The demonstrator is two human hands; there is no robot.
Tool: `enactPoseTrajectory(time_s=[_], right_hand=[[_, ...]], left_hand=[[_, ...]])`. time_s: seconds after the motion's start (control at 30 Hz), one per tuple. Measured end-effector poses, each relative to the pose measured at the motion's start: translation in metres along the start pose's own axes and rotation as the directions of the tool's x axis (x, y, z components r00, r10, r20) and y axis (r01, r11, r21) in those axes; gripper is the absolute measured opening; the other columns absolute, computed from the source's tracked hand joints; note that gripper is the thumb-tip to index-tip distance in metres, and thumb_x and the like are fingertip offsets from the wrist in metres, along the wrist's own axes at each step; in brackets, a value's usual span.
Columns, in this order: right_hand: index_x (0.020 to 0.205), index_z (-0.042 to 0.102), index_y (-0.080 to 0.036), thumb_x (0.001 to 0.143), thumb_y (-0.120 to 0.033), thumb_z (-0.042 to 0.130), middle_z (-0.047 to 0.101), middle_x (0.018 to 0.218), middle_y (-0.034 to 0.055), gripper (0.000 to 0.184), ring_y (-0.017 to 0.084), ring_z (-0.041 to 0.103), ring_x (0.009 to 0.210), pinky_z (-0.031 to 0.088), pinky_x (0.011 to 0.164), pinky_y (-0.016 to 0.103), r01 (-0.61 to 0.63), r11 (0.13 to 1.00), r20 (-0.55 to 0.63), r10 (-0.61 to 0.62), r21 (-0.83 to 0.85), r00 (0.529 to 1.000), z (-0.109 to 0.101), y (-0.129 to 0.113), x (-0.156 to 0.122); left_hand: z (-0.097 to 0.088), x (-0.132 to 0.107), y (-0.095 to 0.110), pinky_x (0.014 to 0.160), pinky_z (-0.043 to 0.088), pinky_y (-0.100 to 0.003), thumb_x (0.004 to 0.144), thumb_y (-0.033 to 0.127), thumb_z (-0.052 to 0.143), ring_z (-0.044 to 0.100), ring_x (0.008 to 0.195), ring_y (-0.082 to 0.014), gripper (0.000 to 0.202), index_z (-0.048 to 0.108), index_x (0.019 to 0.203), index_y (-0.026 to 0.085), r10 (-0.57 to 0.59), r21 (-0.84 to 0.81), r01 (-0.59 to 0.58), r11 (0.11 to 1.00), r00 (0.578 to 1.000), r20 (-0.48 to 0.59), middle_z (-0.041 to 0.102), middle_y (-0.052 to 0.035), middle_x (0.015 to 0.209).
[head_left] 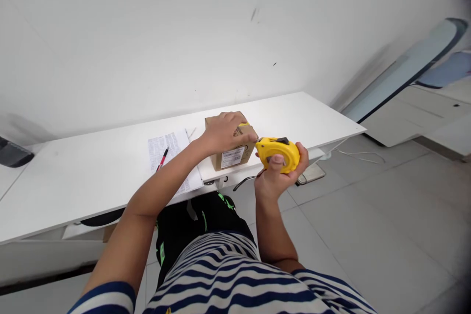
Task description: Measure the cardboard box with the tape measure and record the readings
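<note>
Our left hand [225, 132] partly hides the box [235, 155], its grip unclear to us; at three o'clock, our right hand [273, 179] clamps the tape measure [274, 147].

Matt cardboard box [232, 158], smooth tape measure [278, 148], probably plastic

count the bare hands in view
2: the left hand lies over the top of the cardboard box, and the right hand grips the yellow tape measure beside it.
</note>
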State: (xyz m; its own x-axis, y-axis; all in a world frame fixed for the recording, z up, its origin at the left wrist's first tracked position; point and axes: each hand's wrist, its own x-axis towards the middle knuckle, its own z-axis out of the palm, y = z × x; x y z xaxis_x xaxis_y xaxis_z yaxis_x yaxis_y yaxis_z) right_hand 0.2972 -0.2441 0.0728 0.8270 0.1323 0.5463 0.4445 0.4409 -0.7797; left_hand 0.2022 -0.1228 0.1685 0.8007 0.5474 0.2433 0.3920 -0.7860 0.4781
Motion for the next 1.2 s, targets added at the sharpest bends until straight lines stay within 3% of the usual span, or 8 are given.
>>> enactPoseTrajectory(time_s=[0.17, 0.4, 0.5, 0.63, 0.77, 0.93, 1.07, 1.2], right_hand=[[0.139, 0.041, -0.036, 0.089, -0.064, 0.064, 0.055, 0.140, 0.0063, 0.062, 0.023, 0.070, 0.116, 0.067, 0.091, 0.043, -0.425, 0.868, 0.022, 0.435, 0.258, 0.900, -0.010, 0.000, 0.017], [0.121, 0.048, -0.037, 0.076, -0.052, 0.084, 0.061, 0.133, -0.0006, 0.059, 0.017, 0.072, 0.114, 0.067, 0.091, 0.033, -0.476, 0.744, -0.006, 0.541, 0.469, 0.841, -0.004, -0.001, 0.018], [0.117, 0.051, -0.035, 0.077, -0.054, 0.083, 0.066, 0.127, -0.0008, 0.054, 0.017, 0.073, 0.111, 0.068, 0.085, 0.030, -0.510, 0.714, 0.057, 0.554, 0.479, 0.830, 0.005, -0.002, 0.009], [0.109, 0.059, -0.030, 0.073, -0.048, 0.088, 0.072, 0.110, -0.0044, 0.049, 0.011, 0.075, 0.093, 0.068, 0.077, 0.024, -0.600, 0.607, 0.127, 0.640, 0.521, 0.757, 0.011, 0.000, 0.000], [0.105, 0.068, -0.025, 0.075, -0.055, 0.084, 0.077, 0.097, -0.0032, 0.045, 0.011, 0.077, 0.082, 0.065, 0.067, 0.017, -0.771, 0.354, 0.329, 0.751, 0.530, 0.572, 0.012, 0.003, 0.002], [0.096, 0.071, -0.020, 0.084, -0.069, 0.069, 0.076, 0.077, 0.0007, 0.051, 0.012, 0.076, 0.067, 0.063, 0.056, 0.018, -0.873, 0.214, 0.493, 0.755, 0.438, 0.433, 0.016, 0.004, 0.002], [0.101, 0.071, -0.022, 0.082, -0.065, 0.074, 0.078, 0.083, -0.0006, 0.047, 0.010, 0.075, 0.066, 0.061, 0.054, 0.016, -0.872, 0.237, 0.482, 0.756, 0.429, 0.443, 0.019, 0.002, -0.005], [0.105, 0.070, -0.024, 0.070, -0.054, 0.089, 0.079, 0.089, -0.0022, 0.050, 0.012, 0.077, 0.072, 0.064, 0.061, 0.018, -0.820, 0.351, 0.437, 0.714, 0.453, 0.547, 0.020, 0.006, -0.001]], left_hand=[[0.018, -0.032, -0.051, 0.131, 0.017, -0.060, 0.078, 0.069, 0.072, 0.019, 0.162, -0.0435, 0.108, 0.030, 0.164, 0.017, -0.085, 0.202, 0.078, 0.976, 0.996, 0.026, 0.024, -0.0204, 0.175], [0.074, -0.090, -0.089, 0.133, 0.016, -0.058, 0.098, 0.063, 0.050, 0.013, 0.166, -0.0329, 0.082, 0.020, 0.166, 0.025, -0.060, -0.022, 0.056, 0.998, 0.868, -0.493, 0.019, -0.0176, 0.176], [0.105, -0.094, -0.091, 0.133, 0.013, -0.059, 0.098, 0.059, 0.053, 0.002, 0.167, -0.0329, 0.088, 0.010, 0.167, 0.025, -0.093, -0.158, 0.021, 0.987, 0.882, -0.463, 0.004, -0.0187, 0.178], [0.125, -0.096, -0.089, 0.133, 0.016, -0.058, 0.096, 0.055, 0.059, 0.007, 0.166, -0.0338, 0.101, -0.007, 0.168, 0.025, -0.369, -0.502, 0.213, 0.838, 0.899, -0.236, 0.002, -0.0213, 0.178], [0.117, -0.100, -0.071, 0.133, 0.012, -0.061, 0.089, 0.051, 0.071, 0.004, 0.166, -0.0376, 0.109, 0.002, 0.167, 0.022, -0.481, -0.481, 0.313, 0.819, 0.831, -0.279, 0.005, -0.0234, 0.177], [0.084, -0.096, -0.041, 0.133, 0.014, -0.061, 0.092, 0.052, 0.066, 0.011, 0.166, -0.0346, 0.090, 0.017, 0.164, 0.028, -0.245, -0.203, 0.158, 0.966, 0.806, -0.539, 0.015, -0.0191, 0.176], [0.060, -0.082, -0.043, 0.130, 0.016, -0.066, 0.085, 0.057, 0.074, 0.010, 0.165, -0.0384, 0.082, 0.038, 0.153, 0.029, -0.288, -0.198, 0.217, 0.956, 0.820, -0.495, 0.018, -0.0170, 0.175], [0.041, -0.074, -0.046, 0.128, 0.027, -0.059, 0.090, 0.055, 0.068, 0.025, 0.161, -0.0332, 0.060, 0.051, 0.141, 0.029, -0.475, -0.464, 0.271, 0.843, 0.780, -0.407, 0.029, -0.0135, 0.172]])
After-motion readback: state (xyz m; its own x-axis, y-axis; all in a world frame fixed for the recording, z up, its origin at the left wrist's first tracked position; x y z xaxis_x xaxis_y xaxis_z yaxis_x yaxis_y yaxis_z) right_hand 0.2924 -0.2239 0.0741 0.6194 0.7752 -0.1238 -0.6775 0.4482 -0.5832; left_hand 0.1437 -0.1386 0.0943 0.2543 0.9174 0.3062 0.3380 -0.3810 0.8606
